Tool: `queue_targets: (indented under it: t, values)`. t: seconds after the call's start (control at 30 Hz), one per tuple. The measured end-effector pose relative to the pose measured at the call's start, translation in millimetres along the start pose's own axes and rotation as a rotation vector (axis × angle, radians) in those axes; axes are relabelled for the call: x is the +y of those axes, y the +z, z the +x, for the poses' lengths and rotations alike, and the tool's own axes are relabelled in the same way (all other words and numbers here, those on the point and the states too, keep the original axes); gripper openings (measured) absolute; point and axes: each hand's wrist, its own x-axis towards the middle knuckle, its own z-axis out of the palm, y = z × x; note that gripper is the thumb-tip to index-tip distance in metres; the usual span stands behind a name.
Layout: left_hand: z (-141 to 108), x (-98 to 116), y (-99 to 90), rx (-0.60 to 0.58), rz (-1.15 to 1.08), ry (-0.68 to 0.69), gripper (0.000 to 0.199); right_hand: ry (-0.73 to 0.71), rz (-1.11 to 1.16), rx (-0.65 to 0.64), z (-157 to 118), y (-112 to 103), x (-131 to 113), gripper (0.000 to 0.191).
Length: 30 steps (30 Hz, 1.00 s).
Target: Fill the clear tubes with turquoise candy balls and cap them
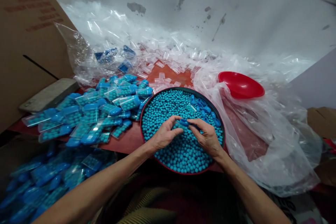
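Note:
A round tub [141, 126] with a dark red rim is full of small turquoise balls [181, 157]. Above the balls, my left hand [168, 133] pinches what looks like a small clear case, mostly hidden by its fingers. My right hand [207, 136] grips a blue cap [184, 122] at the case's end, thumb and fingers closed. Whether the cap is seated on the case I cannot tell. Several loose blue caps [202, 104] lie on the balls at the tub's far right side, beside a clear case [193, 107].
Filled blue-capped cases [90, 112] are heaped left of the tub, with more in a lower pile [49, 182]. Empty clear cases [168, 56] spread behind. A red bowl [241, 85] rests on plastic bags [283, 147] at right. A cardboard box [31, 42] stands left.

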Motion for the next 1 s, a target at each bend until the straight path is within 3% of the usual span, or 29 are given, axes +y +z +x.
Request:
queue_targets:
  t: [0.1, 0.27, 0.5, 0.67, 0.87, 1.0]
  values:
    - [-1, 1, -0.1, 0.008, 0.03, 0.003, 0.034, -0.015, -0.155, 0.003, -2, -2, 7, 0.032]
    - [0, -3, 0.5, 0.045, 0.123, -0.02, 0.042, -0.043, -0.603, -0.054, -4, 0, 15, 0.032]
    - [3, -5, 0.9, 0.041, 0.135, -0.089, 0.04, 0.02, -0.763, -0.219, -1, -2, 20, 0.035]
    - [3, -6, -0.9, 0.053, 0.181, -0.041, 0.037, 0.026, -0.538, -0.037, 6, -8, 14, 0.034]
    - [3, -5, 1.0, -0.024, 0.042, -0.005, 0.041, -0.003, -0.106, 0.021, -2, 7, 4, 0.022]
    - [2, -4, 1.0, -0.033, -0.014, -0.022, 0.044, 0.106, 0.031, 0.123, -6, 9, 3, 0.017]
